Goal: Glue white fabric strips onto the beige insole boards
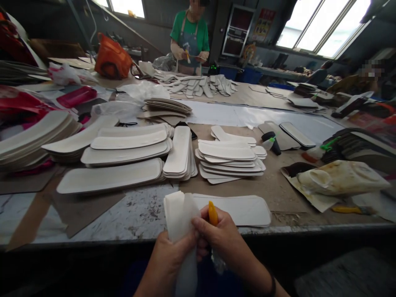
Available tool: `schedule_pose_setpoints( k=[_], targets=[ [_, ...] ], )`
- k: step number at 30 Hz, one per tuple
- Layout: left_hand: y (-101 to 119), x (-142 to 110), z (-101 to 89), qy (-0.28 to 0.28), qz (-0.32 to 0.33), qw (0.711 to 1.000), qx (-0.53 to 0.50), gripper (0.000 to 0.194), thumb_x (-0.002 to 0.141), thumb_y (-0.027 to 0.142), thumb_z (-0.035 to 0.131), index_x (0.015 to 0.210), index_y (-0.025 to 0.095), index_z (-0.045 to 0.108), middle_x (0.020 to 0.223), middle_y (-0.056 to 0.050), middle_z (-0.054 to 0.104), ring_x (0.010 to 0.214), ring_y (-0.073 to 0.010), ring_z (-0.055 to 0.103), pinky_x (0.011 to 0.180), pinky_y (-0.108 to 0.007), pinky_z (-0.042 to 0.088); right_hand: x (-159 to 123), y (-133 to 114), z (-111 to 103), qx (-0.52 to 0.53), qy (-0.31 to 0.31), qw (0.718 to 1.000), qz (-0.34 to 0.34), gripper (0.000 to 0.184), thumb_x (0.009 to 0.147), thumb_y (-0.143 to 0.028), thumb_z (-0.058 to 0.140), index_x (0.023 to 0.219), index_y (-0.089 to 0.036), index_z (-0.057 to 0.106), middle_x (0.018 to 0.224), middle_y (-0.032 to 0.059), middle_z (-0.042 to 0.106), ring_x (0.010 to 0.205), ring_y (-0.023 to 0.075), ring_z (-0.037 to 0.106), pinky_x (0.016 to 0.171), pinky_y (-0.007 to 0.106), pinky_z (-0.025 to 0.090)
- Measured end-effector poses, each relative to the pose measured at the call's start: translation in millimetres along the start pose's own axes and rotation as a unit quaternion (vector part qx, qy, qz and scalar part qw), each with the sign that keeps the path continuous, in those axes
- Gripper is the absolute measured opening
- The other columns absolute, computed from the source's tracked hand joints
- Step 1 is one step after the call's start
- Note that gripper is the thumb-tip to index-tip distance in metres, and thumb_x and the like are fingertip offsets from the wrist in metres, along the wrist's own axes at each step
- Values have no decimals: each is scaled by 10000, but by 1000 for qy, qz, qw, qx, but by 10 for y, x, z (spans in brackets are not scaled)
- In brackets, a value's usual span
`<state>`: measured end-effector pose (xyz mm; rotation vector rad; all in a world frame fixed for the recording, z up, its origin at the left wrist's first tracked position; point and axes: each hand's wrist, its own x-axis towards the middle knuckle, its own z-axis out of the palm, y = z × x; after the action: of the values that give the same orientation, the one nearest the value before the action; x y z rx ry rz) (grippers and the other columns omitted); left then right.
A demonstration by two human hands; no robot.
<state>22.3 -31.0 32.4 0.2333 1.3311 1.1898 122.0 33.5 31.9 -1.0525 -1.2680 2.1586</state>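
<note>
My left hand [168, 258] is closed around a thin white insole-shaped piece [181, 216], holding it upright below the table's front edge. My right hand [221, 239] is closed on a yellow-handled tool [212, 213] whose handle end sticks up between the fingers. The right thumb presses on the white piece. Just beyond my hands a flat white insole piece [247, 208] lies on the table edge [123, 237].
Stacks of white insole pieces [123, 159] [230, 159] cover the table. A stained glue pouch [340, 177] and a yellow brush [349, 209] lie at right. A person in a green shirt [190, 35] works at the far side. An orange bag [111, 57] sits far left.
</note>
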Motion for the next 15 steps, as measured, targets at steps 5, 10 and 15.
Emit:
schedule_pose_setpoints(
  k=[5, 10, 15],
  targets=[
    [-167, 23, -104, 4, -28, 999, 41, 396, 585, 511, 766, 682, 132, 709, 620, -81, 702, 555, -190, 622, 546, -268, 483, -131, -24, -191, -75, 128, 986, -81, 379, 783, -557, 582, 749, -217, 418, 513, -100, 393, 399, 62, 346, 372, 175, 309],
    [-160, 72, -304, 89, 49, 986, 128, 333, 660, 493, 700, 617, 166, 663, 448, 17, 559, 510, -145, 534, 574, -244, 449, -289, -246, -656, -227, 155, 960, -49, 358, 776, -533, 581, 695, -208, 453, 538, -73, 407, 459, 89, 353, 425, 206, 314],
    [-112, 77, -377, 149, 112, 958, 218, 383, 618, 529, 698, 775, 181, 726, 796, -66, 741, 859, -285, 658, 772, -312, 505, -196, -405, -799, -378, 64, 923, -44, 240, 809, -376, 560, 658, -190, 562, 573, -50, 451, 538, 108, 388, 494, 213, 324]
  ],
)
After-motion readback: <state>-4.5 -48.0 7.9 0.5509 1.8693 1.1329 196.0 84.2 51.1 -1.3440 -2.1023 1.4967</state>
